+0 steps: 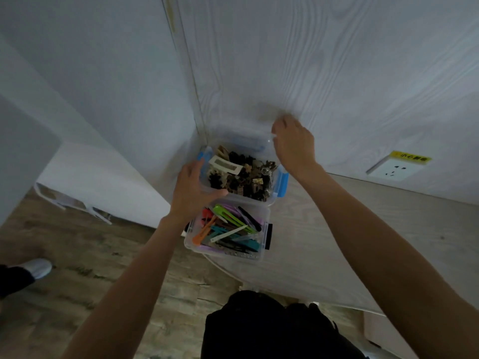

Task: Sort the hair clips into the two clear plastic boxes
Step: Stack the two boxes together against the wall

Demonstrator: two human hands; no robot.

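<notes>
Two clear plastic boxes stand on the table's left corner by the wall. The far box (281, 182), with blue latches, is full of dark and brown claw clips (241, 174). The near box (228, 255), with black latches, holds several long colourful flat clips (228, 226). My left hand (191, 190) grips the far box's near left corner, thumb along its front rim. My right hand (293, 146) curls over the far right corner, where a clear lid (238, 141) leans behind the box against the wall.
The pale wood-grain table (337, 229) runs right along the wall, which carries a socket (395, 168) with a yellow label. To the left lie wooden floor, a white chair frame (72, 203) and someone's shoe (39, 268).
</notes>
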